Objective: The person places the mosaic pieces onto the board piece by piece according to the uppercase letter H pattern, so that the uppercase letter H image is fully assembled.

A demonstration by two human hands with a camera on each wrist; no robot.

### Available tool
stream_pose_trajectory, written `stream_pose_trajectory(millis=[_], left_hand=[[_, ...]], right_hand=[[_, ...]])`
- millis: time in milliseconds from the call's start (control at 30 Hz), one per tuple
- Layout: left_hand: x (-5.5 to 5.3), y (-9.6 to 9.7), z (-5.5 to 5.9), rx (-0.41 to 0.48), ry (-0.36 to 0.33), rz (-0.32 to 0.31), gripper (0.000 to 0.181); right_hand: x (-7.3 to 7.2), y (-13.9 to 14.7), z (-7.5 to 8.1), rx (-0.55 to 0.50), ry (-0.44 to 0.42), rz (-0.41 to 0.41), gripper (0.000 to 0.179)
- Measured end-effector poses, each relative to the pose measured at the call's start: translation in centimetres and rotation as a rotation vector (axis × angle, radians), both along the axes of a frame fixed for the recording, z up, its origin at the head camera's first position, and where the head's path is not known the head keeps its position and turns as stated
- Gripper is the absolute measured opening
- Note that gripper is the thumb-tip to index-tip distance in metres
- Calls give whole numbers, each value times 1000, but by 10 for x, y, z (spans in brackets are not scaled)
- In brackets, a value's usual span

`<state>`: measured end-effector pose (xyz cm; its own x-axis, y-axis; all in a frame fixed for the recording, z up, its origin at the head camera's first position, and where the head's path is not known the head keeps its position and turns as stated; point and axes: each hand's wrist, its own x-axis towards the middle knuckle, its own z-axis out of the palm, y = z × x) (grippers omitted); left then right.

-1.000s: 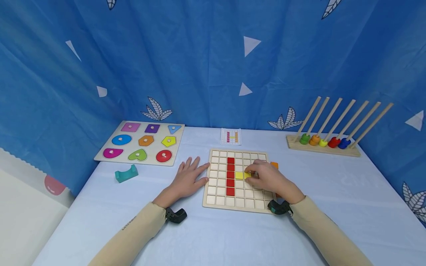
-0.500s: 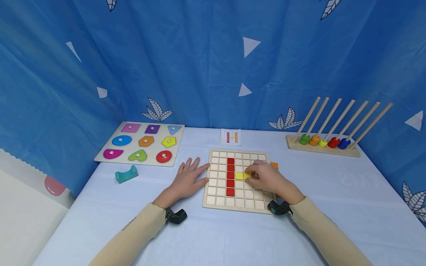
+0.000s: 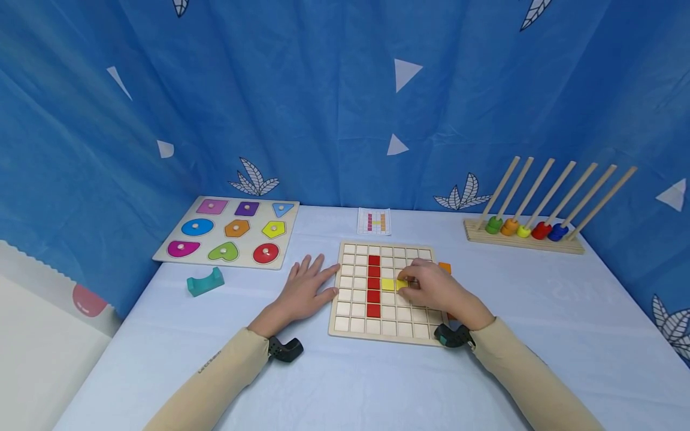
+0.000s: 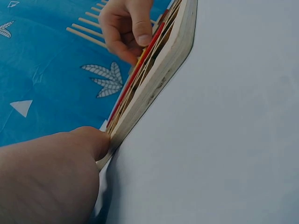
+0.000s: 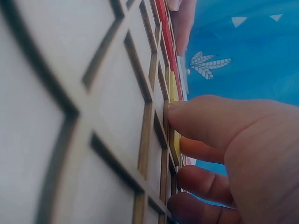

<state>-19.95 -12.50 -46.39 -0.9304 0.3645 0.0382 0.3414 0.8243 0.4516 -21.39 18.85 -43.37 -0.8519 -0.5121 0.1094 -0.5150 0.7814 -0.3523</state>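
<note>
Yellow tile (image 3: 402, 284) is pinched by the right hand (image 3: 433, 287); left hand (image 3: 303, 291), spread, touches the grid board (image 3: 389, 327)

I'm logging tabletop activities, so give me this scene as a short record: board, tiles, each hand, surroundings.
board: wooden grid, flat on the table
red tiles: five, in one column
yellow tiles: two, side by side, right of the middle red tile
left hand: touches the board's left edge
right hand: pinches the outer yellow tile
orange piece: right of board, partly hidden
behind board: printed card
left side: shape puzzle, teal block
right side: bead rack
</note>
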Motion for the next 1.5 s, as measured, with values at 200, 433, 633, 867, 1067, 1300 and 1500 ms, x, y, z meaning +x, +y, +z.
stream_pose_trajectory(millis=[200, 433, 633, 867, 1067, 1300, 1500], left_hand=[[0, 0, 0, -8, -8, 2, 60], [-1, -1, -1, -27, -13, 6, 61], [-2, -1, -2, -35, -15, 3, 62], [-2, -1, -2, -28, -12, 1, 62], [-2, 0, -2, -23, -18, -3, 61], [-2, -1, -3, -19, -17, -7, 61], [-2, -1, -2, -20, -15, -6, 61]], right_hand=[[0, 0, 1, -7, -3, 9, 25], [0, 0, 1, 4, 2, 10, 25], [-1, 1, 3, -8, 17, 29, 24], [-4, 12, 11, -30, 25, 3, 26], [-6, 25, 20, -34, 7, -54, 27], [-7, 33, 26, -18, -57, -99, 32], [-11, 45, 29, -20, -48, -135, 31]])
